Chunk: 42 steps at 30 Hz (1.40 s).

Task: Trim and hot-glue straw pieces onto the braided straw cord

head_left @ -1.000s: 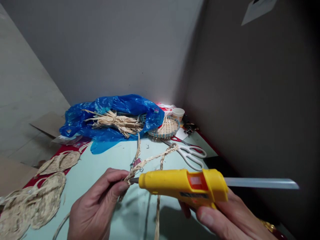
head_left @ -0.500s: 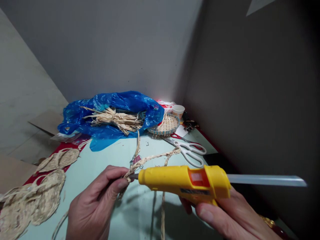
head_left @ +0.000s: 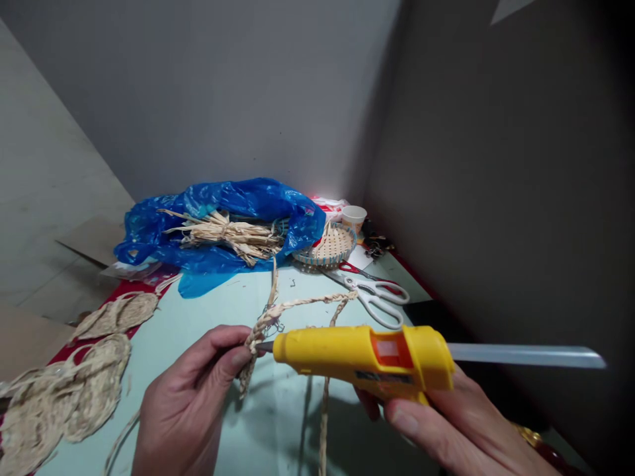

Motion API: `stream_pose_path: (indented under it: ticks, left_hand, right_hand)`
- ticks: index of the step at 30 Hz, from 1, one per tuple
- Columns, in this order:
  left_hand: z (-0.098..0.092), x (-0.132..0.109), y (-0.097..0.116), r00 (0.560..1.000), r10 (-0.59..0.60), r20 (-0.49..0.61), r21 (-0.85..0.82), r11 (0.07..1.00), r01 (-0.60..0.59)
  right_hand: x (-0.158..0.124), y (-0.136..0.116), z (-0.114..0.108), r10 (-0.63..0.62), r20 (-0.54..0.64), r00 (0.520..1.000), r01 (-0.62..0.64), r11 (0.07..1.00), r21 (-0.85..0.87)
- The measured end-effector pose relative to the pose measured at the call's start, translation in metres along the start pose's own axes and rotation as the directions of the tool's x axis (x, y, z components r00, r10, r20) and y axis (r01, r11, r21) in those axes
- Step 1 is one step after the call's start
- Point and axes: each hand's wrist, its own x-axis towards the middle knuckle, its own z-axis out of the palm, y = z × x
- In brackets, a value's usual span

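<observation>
Thumb and fingers of my left hand (head_left: 196, 396) pinch a braided straw cord (head_left: 254, 337) at lower centre. From there the cord runs up and right, bends near the scissors, and comes down behind the glue gun. My right hand (head_left: 461, 423) is wrapped round the handle of a yellow glue gun (head_left: 332, 350), with a clear glue stick (head_left: 526, 354) sticking out of its back. The gun's dark nozzle touches the braid, or is very close to it, beside my left fingertips.
Behind lie a blue plastic bag (head_left: 218, 195) with a straw bundle (head_left: 228, 233), a round woven basket (head_left: 330, 246) and a paper cup (head_left: 354, 217). White-handled scissors (head_left: 381, 301) rest beyond the gun. Woven straw soles (head_left: 99, 387) sit at the left.
The braid's short end shows lower below my left fingertips, and the braid stands slightly more upright. My left hand and the gun have shifted only a little.
</observation>
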Motion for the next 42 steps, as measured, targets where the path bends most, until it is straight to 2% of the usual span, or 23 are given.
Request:
stream_pose_path:
  ticks: [4,12,19,22,29,35,42]
  left_hand:
    - [0.004,0.000,0.004,1.000,-0.001,0.029,-0.066,0.998,0.003]
    - [0.011,-0.005,0.015,0.990,-0.077,0.114,-0.293,0.950,0.108]
    - [0.017,-0.007,0.023,0.981,-0.150,0.125,-0.360,0.914,0.186]
    - [0.020,-0.007,0.025,0.977,-0.156,0.147,-0.369,0.907,0.200]
    - [0.019,-0.008,0.023,0.976,-0.175,0.133,-0.343,0.915,0.211]
    - [0.021,-0.006,0.025,0.969,-0.215,0.120,-0.336,0.910,0.244]
    - [0.016,-0.008,0.025,0.967,-0.221,0.125,-0.321,0.913,0.250]
  right_hand:
    - [0.003,-0.002,0.000,0.006,0.004,1.000,-0.006,1.000,0.009]
    - [0.005,-0.005,-0.002,0.003,0.036,0.999,-0.005,0.999,0.045]
    - [0.001,-0.002,-0.003,0.038,0.023,0.999,-0.037,0.998,-0.049]
    - [-0.001,0.001,-0.002,0.054,0.018,0.998,-0.053,0.997,-0.057]
    - [0.002,0.001,-0.001,-0.010,0.006,1.000,0.009,0.998,0.056]
    - [0.002,0.000,0.000,0.029,0.032,0.999,-0.032,0.995,0.092]
    - [0.000,-0.001,-0.003,0.016,0.018,1.000,-0.016,1.000,0.001]
